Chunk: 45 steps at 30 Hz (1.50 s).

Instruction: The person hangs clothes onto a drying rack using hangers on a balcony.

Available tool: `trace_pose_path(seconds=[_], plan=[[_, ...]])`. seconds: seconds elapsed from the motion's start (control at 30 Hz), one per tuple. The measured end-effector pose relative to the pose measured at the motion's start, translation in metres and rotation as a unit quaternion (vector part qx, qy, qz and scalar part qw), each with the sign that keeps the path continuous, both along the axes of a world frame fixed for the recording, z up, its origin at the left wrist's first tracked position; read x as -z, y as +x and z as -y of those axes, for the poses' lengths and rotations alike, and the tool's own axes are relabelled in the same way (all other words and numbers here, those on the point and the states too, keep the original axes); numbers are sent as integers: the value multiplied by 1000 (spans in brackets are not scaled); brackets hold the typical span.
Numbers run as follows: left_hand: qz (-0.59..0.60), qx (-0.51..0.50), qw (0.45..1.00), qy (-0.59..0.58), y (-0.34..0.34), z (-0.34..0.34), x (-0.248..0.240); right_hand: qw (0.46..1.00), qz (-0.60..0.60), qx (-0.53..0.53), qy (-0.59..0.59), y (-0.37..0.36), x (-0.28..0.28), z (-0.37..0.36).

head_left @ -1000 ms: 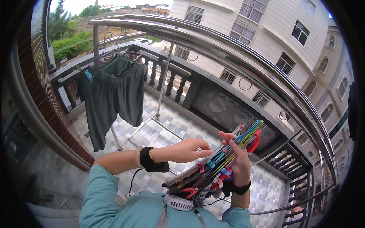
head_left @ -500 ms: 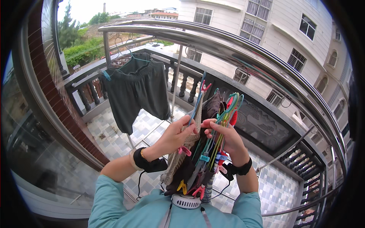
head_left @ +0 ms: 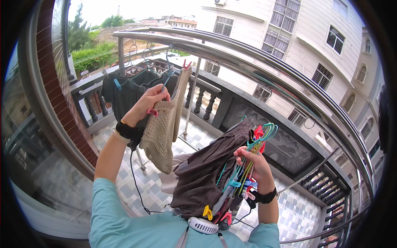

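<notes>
My left hand (head_left: 154, 102) is closed on a blue clothes hanger (head_left: 168, 70), raised beside the metal rail. From this hanger hangs a beige openwork knit garment (head_left: 161, 132), with a pink clothespin (head_left: 152, 112) and a red clothespin (head_left: 187, 65) on it. Whether the hanger's hook rests on the rail I cannot tell. Lower and to the right, my right hand (head_left: 254, 164) grips a bunch of mostly green clothes hangers (head_left: 268, 134). A dark brown garment (head_left: 204, 169) hangs with that bunch, among several clothespins, one of them yellow (head_left: 207, 212).
Dark shorts (head_left: 130, 97) hang from the steel drying rail (head_left: 231, 49) at the left. Empty wire hooks line the rail. A balustrade (head_left: 206, 98) with a carved dark panel (head_left: 285, 132) bounds the tiled balcony floor (head_left: 297, 219). Glass doors stand at the left.
My left hand has moved up and left, carrying the hanger with the beige garment away from the bunch to the rail. My right hand has shifted slightly right and down with the other hangers.
</notes>
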State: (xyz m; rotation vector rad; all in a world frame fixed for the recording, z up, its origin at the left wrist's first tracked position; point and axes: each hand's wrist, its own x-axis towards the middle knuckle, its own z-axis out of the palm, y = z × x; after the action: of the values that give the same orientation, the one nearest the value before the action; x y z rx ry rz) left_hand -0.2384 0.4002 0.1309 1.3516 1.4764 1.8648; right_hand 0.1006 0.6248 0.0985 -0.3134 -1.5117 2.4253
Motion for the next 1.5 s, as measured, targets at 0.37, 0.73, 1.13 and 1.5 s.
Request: trace_pose_path(seconds=[0.37, 0.73, 1.13, 1.5], plan=[[-298, -210, 899, -243, -3, 43, -12, 999, 22, -1, 23, 8, 1, -1], [-217, 9, 972, -94, 232, -19, 56, 998, -1, -25, 58, 5, -12, 7], [105, 155, 982, -22, 199, -59, 50, 998, 40, 7, 52, 36, -5, -13], [94, 75, 992, -35, 111, -47, 31, 997, 29, 37, 54, 50, 12, -23]])
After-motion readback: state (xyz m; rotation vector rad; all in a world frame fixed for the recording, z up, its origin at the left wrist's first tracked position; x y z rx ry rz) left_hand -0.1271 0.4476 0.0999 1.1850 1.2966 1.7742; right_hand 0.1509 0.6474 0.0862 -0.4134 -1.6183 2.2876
